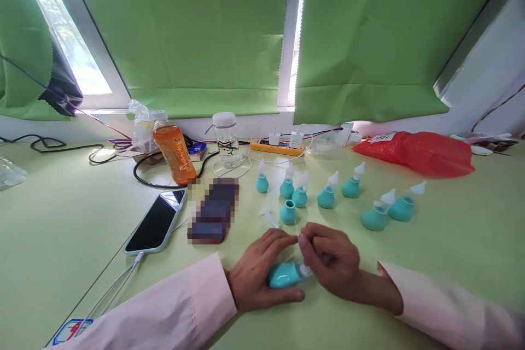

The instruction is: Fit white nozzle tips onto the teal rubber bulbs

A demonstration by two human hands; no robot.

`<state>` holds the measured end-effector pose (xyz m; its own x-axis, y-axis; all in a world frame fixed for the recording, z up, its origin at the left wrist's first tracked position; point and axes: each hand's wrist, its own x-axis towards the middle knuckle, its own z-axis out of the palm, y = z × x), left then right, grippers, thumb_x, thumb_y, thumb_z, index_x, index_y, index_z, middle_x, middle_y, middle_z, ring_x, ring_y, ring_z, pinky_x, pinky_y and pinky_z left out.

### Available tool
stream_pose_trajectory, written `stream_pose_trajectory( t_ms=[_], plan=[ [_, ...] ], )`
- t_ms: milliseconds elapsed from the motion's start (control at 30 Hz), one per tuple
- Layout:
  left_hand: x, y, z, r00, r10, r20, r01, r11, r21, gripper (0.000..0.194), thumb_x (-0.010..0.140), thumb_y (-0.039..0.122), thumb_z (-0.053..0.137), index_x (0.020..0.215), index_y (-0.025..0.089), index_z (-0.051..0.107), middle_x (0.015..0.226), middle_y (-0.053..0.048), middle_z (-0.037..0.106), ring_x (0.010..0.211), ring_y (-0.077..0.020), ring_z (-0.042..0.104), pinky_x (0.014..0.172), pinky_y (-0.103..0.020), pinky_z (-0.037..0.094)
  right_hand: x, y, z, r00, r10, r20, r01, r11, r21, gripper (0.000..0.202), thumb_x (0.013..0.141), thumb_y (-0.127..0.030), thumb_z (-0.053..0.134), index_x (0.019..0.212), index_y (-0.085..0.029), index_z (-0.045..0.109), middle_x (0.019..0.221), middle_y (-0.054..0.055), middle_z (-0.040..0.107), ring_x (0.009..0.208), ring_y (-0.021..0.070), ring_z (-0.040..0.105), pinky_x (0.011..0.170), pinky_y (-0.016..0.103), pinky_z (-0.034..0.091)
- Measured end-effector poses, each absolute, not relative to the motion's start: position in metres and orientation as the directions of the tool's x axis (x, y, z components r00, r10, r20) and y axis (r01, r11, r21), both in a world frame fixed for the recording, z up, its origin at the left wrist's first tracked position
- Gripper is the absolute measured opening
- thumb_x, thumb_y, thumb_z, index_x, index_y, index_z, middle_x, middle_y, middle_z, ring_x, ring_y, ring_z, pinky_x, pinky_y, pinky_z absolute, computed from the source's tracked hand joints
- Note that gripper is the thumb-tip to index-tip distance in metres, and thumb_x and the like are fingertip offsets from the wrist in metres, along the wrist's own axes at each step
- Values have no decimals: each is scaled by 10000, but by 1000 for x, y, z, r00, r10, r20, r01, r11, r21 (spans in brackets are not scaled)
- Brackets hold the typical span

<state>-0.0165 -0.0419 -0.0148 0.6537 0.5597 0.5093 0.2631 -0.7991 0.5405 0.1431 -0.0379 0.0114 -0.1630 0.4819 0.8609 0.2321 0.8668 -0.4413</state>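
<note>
My left hand (262,270) rests on the table around a teal rubber bulb (284,275) lying on its side, thumb below it and fingers above. At the bulb's right end is a clear tip, partly hidden by my right hand (332,260). The right hand's fingers are curled, with thumb and forefinger pinched near the left fingertips; what they pinch is too small to tell. Just beyond stands an open teal bulb (289,213) without a nozzle, beside clear plastic pieces (269,217). Several teal bulbs with clear nozzles, one of them here (326,197), stand farther back and right.
Left of my hands lie a charging phone (155,222) and a blurred dark object (215,210). Behind stand an orange drink bottle (174,150), a clear jar (227,145) and a yellow power strip (262,146). A red plastic bag (418,154) lies back right.
</note>
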Motion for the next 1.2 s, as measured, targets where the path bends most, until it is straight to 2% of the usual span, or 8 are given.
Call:
stream_pose_trajectory(
  t_ms=[267,433,533,600,700,833,1100,1200],
  plan=[
    [-10,-41,-20,461,771,439,537,-636,554,177,730,240,509,880,155,550,713,-41,615,627,-155,569,601,-251,452,151,-13,-11,-384,637,668,331,771,-544,355,809,-229,407,475,-179,298,453,-50,273,426,67,269,426,229,227],
    [-11,-43,-20,475,756,451,522,-655,547,181,706,240,521,869,167,555,676,-23,622,575,-137,563,573,-225,442,153,-7,-13,-472,857,205,266,360,-894,504,843,-445,271,408,-191,262,351,-60,219,343,57,214,370,226,202],
    [-13,-42,-17,467,774,427,501,-630,594,169,695,235,523,849,174,556,700,-16,627,599,-133,564,591,-222,444,156,-2,-10,-497,867,21,286,187,-940,538,840,-496,199,399,-199,278,310,-57,230,292,59,214,336,227,191],
    [-15,-41,-14,395,825,404,520,-563,642,172,699,248,532,855,180,559,735,-13,636,640,-140,570,619,-229,445,160,2,-10,-471,870,143,410,360,-838,519,849,-450,224,404,-190,281,335,-47,265,323,60,246,374,230,200],
    [-18,-41,-12,285,876,389,541,-482,690,197,726,287,521,895,196,568,806,-10,644,718,-160,574,672,-249,438,167,9,-16,-503,746,437,642,661,-388,455,838,-347,330,423,-162,356,384,-24,353,381,65,301,439,251,179],
    [-18,-39,-13,242,892,382,515,-452,729,216,766,305,486,936,204,574,834,-7,637,755,-167,561,706,-261,416,170,16,-31,-597,612,519,729,684,31,385,833,-335,391,513,-143,486,421,7,474,379,80,384,439,255,155],
    [-13,-27,-21,184,957,225,350,-278,895,199,713,333,565,740,165,461,627,36,476,557,-93,427,521,-204,363,170,7,-20,-530,203,823,529,838,134,38,752,-170,552,751,-154,586,489,-21,541,433,78,469,427,214,302],
    [-13,-27,-22,193,957,217,313,-269,911,215,700,329,575,730,167,436,614,42,454,554,-90,412,521,-202,355,167,0,-16,-536,167,828,443,890,107,166,728,-154,592,894,-154,587,608,5,598,519,89,522,450,202,363]
  ],
)
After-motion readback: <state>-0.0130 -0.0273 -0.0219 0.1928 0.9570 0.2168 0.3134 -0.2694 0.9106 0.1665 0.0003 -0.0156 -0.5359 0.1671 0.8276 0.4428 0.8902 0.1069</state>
